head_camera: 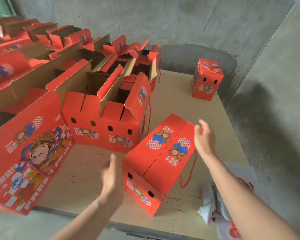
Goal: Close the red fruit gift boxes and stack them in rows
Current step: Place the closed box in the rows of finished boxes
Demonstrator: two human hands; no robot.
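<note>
The closed box [156, 163] sits on the wooden board [180, 101], near centre and turned diagonally. Its two top flaps are shut and meet in a seam along its length. The near end face shows two oval holes. A red cord [189, 172] hangs in a loop from its right side.

Left hand [112, 172]: released, fingers straight, holding nothing. It is just left of the closed box's near corner and apart from it. The hand is motion-blurred.

Right hand [203, 137]: released, fingers loosely bent, grasping nothing. It is at the far right corner of the closed box. Contact with the box cannot be determined.

Open boxes [118, 129] stand in a row just left of and beyond the closed box, flaps raised and cardboard interiors exposed. Further open boxes extend to the far left.

A large box [29, 153] printed "FRESH FRUIT" stands at the near left.

A second shut box, the upright box [207, 80], stands alone at the far right of the board, well apart from the others and close to the concrete wall [180, 23].

A white bag [213, 205] with red cords lies at the near right, partly under the right forearm.
</note>
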